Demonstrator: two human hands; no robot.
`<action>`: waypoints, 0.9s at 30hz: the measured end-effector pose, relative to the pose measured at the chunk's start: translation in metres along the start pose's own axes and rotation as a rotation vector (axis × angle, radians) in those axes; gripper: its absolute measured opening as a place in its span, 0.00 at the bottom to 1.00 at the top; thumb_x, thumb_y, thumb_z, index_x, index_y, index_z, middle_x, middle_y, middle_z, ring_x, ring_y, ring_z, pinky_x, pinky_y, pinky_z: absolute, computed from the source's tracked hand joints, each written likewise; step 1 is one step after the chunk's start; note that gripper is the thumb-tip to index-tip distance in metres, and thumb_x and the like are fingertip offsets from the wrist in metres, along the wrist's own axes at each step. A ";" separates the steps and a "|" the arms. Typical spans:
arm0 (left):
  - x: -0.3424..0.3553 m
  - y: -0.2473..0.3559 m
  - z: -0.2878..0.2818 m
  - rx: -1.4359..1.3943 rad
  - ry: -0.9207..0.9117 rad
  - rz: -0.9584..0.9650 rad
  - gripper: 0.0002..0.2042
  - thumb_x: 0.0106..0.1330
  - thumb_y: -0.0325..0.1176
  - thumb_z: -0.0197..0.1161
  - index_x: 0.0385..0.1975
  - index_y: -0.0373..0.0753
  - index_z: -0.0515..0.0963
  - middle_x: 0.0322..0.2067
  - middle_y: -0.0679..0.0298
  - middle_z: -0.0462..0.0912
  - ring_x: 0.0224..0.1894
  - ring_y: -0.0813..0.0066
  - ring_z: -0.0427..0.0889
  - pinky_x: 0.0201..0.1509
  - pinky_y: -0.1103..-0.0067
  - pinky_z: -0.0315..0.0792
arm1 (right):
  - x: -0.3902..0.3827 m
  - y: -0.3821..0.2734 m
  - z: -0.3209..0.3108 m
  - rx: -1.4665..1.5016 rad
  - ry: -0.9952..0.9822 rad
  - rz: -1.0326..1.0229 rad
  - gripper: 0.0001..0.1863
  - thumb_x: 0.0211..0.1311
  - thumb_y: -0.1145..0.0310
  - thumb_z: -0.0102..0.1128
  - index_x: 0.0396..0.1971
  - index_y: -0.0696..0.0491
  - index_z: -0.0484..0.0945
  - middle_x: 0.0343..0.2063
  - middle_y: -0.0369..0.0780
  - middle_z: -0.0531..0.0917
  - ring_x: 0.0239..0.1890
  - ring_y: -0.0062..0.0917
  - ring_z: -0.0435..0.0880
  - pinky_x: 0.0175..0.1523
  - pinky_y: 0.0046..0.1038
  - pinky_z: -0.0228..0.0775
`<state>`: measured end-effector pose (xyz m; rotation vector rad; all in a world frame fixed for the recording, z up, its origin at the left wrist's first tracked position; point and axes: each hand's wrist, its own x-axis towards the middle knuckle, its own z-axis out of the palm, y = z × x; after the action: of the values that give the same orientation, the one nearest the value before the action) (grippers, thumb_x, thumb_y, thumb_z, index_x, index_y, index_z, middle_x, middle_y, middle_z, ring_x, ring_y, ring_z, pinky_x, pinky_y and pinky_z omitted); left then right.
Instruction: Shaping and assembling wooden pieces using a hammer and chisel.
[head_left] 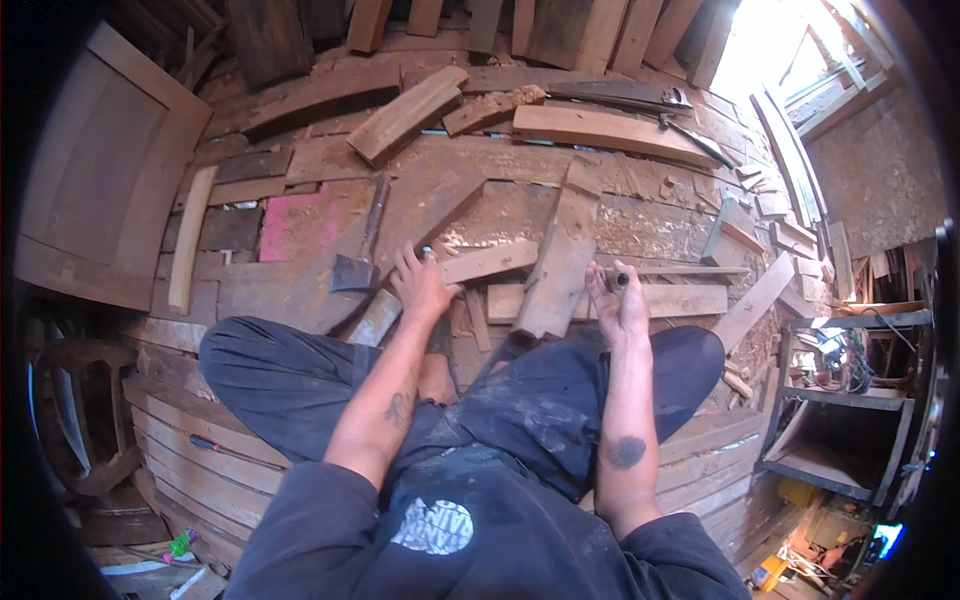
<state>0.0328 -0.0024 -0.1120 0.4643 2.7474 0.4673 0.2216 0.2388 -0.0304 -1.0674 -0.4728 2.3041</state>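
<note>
At the far left stands a panelled wooden cabinet front point(110, 190), its inside hidden from this angle. Below it, a dark curved wooden frame point(92, 410) leans in shadow, and a screwdriver point(206, 443) lies on the slatted boards point(205, 490) beside the person's knee. A pale strip of wood point(190, 240) rests left of a pink sheet point(292, 225) sprinkled with sawdust.

Next comes a hatchet point(352, 273), its dark head just left of the left hand point(425, 285). That hand is closed on the left end of a short wooden block point(490, 262) — fingers above, thumb below — though how firmly it presses I cannot tell. The block slants up to the right, its far end beside a wide plank point(562, 250); whether they touch is unclear.

Beyond the plank, the right hand point(622, 295) holds a dark cylinder point(620, 279) between fingers and thumb, its round end facing the camera; the rest is hidden. A longer block point(685, 300) lies just beside that hand, and a handsaw point(620, 94) rests farther off.

At the right is an open shelf unit point(840, 492): its upper compartment holds tangled wires point(853, 368) and something shiny, while its lower one is deep and dark. Yellow objects point(797, 492) sit beneath, near a lit screen point(886, 541).
</note>
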 end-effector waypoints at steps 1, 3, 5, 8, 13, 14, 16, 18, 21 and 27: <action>-0.008 -0.002 0.000 0.071 0.156 0.109 0.38 0.48 0.49 0.81 0.59 0.37 0.77 0.71 0.46 0.59 0.72 0.41 0.59 0.73 0.53 0.58 | 0.006 -0.004 -0.010 -0.014 0.010 0.006 0.21 0.63 0.70 0.66 0.48 0.59 0.64 0.43 0.48 0.71 0.45 0.36 0.82 0.49 0.33 0.86; -0.005 0.000 -0.003 0.051 0.171 0.133 0.33 0.51 0.45 0.79 0.58 0.39 0.79 0.67 0.50 0.67 0.71 0.47 0.62 0.74 0.54 0.57 | 0.021 -0.012 -0.032 0.033 -0.172 0.105 0.23 0.63 0.74 0.64 0.53 0.53 0.62 0.40 0.47 0.74 0.37 0.28 0.81 0.33 0.20 0.78; 0.007 -0.013 -0.004 0.072 0.184 0.416 0.33 0.51 0.46 0.78 0.58 0.41 0.78 0.60 0.57 0.76 0.69 0.55 0.68 0.70 0.58 0.62 | 0.010 -0.004 -0.015 0.050 -0.096 0.102 0.25 0.64 0.76 0.61 0.56 0.48 0.60 0.38 0.47 0.76 0.31 0.22 0.78 0.24 0.15 0.65; 0.010 -0.006 -0.006 0.020 0.071 0.347 0.30 0.55 0.46 0.75 0.58 0.42 0.79 0.55 0.60 0.81 0.63 0.61 0.75 0.67 0.59 0.66 | 0.006 -0.003 -0.013 0.006 -0.107 0.095 0.25 0.64 0.76 0.59 0.57 0.48 0.60 0.38 0.46 0.75 0.29 0.22 0.76 0.25 0.15 0.64; 0.007 -0.001 -0.011 -0.007 0.104 0.278 0.28 0.59 0.47 0.72 0.57 0.39 0.78 0.52 0.57 0.81 0.59 0.58 0.77 0.63 0.63 0.70 | -0.009 0.000 -0.004 -0.070 -0.060 0.026 0.29 0.65 0.75 0.60 0.63 0.47 0.59 0.41 0.48 0.74 0.29 0.20 0.75 0.25 0.14 0.65; 0.008 0.000 -0.009 -0.088 0.179 0.246 0.27 0.61 0.48 0.71 0.55 0.37 0.78 0.51 0.56 0.81 0.58 0.56 0.77 0.62 0.63 0.71 | -0.009 0.002 -0.004 -0.065 -0.061 0.030 0.29 0.65 0.75 0.60 0.63 0.47 0.59 0.41 0.48 0.74 0.29 0.20 0.75 0.25 0.14 0.65; 0.010 0.004 -0.008 -0.165 0.253 0.219 0.26 0.62 0.48 0.70 0.53 0.34 0.77 0.49 0.54 0.81 0.58 0.54 0.77 0.62 0.63 0.71 | -0.009 0.004 -0.002 -0.137 -0.050 0.020 0.32 0.64 0.75 0.60 0.66 0.49 0.57 0.41 0.46 0.74 0.30 0.21 0.75 0.26 0.16 0.66; 0.011 0.010 -0.009 -0.233 0.245 0.200 0.27 0.62 0.48 0.69 0.50 0.28 0.77 0.50 0.47 0.79 0.55 0.47 0.77 0.59 0.59 0.73 | -0.008 0.007 0.000 -0.149 -0.046 0.018 0.30 0.66 0.74 0.57 0.65 0.49 0.58 0.40 0.45 0.74 0.30 0.23 0.75 0.27 0.19 0.67; 0.010 0.022 -0.002 -0.274 0.139 0.080 0.28 0.63 0.48 0.69 0.50 0.28 0.76 0.50 0.47 0.79 0.56 0.47 0.76 0.60 0.59 0.72 | -0.006 0.008 0.005 -0.189 -0.051 0.020 0.27 0.68 0.72 0.54 0.65 0.49 0.58 0.38 0.45 0.74 0.30 0.25 0.75 0.29 0.23 0.68; 0.000 0.023 0.021 -0.149 0.038 0.235 0.36 0.59 0.42 0.74 0.62 0.28 0.67 0.69 0.29 0.55 0.66 0.39 0.70 0.69 0.60 0.69 | -0.003 0.008 0.001 -0.251 -0.110 0.025 0.32 0.66 0.71 0.59 0.68 0.50 0.56 0.40 0.44 0.74 0.35 0.26 0.76 0.34 0.24 0.70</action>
<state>0.0464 0.0231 -0.1222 0.7499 2.6798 0.7398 0.2199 0.2300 -0.0321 -1.0694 -0.8136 2.3791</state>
